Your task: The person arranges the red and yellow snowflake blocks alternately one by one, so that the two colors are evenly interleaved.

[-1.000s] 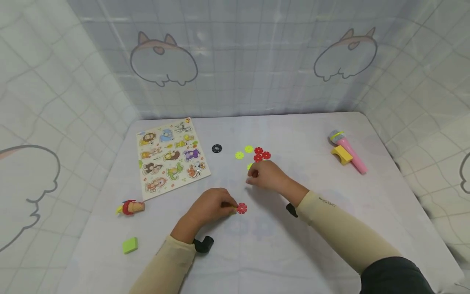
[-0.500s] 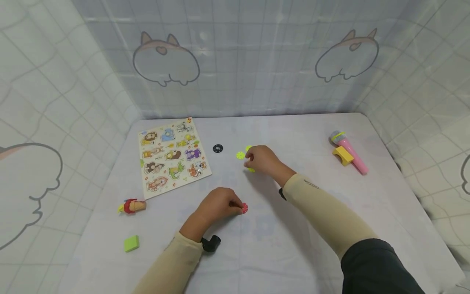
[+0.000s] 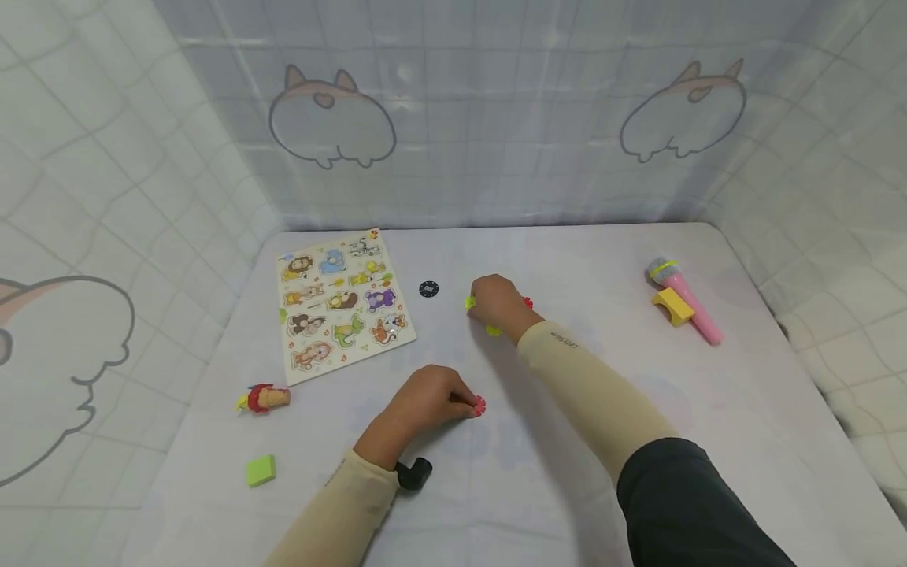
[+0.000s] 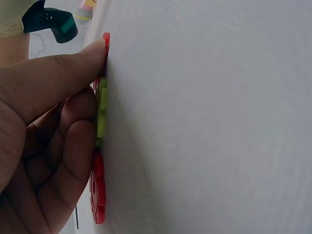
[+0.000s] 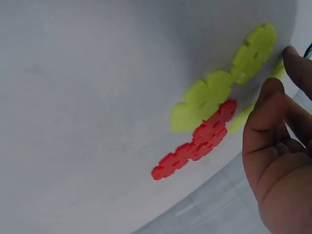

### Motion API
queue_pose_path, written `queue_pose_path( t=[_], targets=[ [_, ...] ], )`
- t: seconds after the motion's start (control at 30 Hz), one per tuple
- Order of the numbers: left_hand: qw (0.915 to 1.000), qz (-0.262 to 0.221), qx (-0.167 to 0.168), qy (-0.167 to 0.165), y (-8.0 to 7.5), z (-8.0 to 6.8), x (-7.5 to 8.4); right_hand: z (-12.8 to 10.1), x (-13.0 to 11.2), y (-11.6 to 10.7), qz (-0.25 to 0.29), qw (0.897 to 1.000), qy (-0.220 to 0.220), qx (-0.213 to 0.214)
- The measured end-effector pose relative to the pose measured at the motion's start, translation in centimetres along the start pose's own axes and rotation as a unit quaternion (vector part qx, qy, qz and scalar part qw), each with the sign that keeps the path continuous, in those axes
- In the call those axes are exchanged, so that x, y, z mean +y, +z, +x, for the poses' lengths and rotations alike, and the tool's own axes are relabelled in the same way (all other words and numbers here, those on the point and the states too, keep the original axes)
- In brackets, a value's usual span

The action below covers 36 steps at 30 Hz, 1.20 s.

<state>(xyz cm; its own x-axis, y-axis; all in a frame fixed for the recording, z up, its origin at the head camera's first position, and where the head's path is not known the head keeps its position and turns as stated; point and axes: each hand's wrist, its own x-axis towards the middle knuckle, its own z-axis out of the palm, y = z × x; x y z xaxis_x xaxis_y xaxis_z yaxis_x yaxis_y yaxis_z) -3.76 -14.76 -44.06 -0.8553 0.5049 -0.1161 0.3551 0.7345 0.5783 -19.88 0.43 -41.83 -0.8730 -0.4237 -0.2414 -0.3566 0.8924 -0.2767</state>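
Pinching joined red and yellow-green discs (image 4: 99,146) in our left hand (image 3: 425,402); right hand (image 3: 496,303), fingers loosely curled, holding nothing, nears loose discs (image 5: 204,122). We should grip one disc's rim squarely.

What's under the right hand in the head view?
Yellow-green snowflake discs and a red disc peek out from under the right hand. The rest of the pile is covered there.
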Motion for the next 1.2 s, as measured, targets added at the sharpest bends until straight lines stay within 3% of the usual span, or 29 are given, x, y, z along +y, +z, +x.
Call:
queue_pose_path(
  t=[0.13, 0.37, 0.57, 0.77, 0.93, 1.03, 1.2],
  targets=[
    [1.0, 0.004, 0.003, 0.0, 0.0, 0.0, 0.5, 0.1, -0.1, -0.2, -0.022, 1.0, -0.005, 0.001],
    [1.0, 0.002, 0.003, 0.0, 0.0, -0.1, 0.9, -0.2, -0.3, 0.1, -0.014, 1.0, -0.006, 0.01],
    [1.0, 0.003, -0.001, -0.009, 0.2, -0.1, 0.8, -1.4, 0.4, 0.6, 0.098, 0.994, 0.0, 0.05],
    [0.9999, 0.007, 0.004, -0.008, 0.2, 0.0, 0.5, -4.0, 3.0, -0.6, 0.264, 0.963, 0.002, 0.054],
    [0.9999, 0.005, 0.007, -0.008, -0.1, 0.1, 0.3, -6.9, 5.4, -0.8, 0.399, 0.917, 0.019, 0.021],
    [0.9999, -0.003, 0.005, -0.016, -0.2, 0.1, 0.3, -9.0, 6.5, -0.4, 0.441, 0.897, 0.027, 0.007],
    [0.9989, -0.018, -0.007, -0.042, 0.0, 0.1, 0.3, -12.7, 7.4, 0.7, 0.471, 0.881, 0.045, -0.021]
  ],
)
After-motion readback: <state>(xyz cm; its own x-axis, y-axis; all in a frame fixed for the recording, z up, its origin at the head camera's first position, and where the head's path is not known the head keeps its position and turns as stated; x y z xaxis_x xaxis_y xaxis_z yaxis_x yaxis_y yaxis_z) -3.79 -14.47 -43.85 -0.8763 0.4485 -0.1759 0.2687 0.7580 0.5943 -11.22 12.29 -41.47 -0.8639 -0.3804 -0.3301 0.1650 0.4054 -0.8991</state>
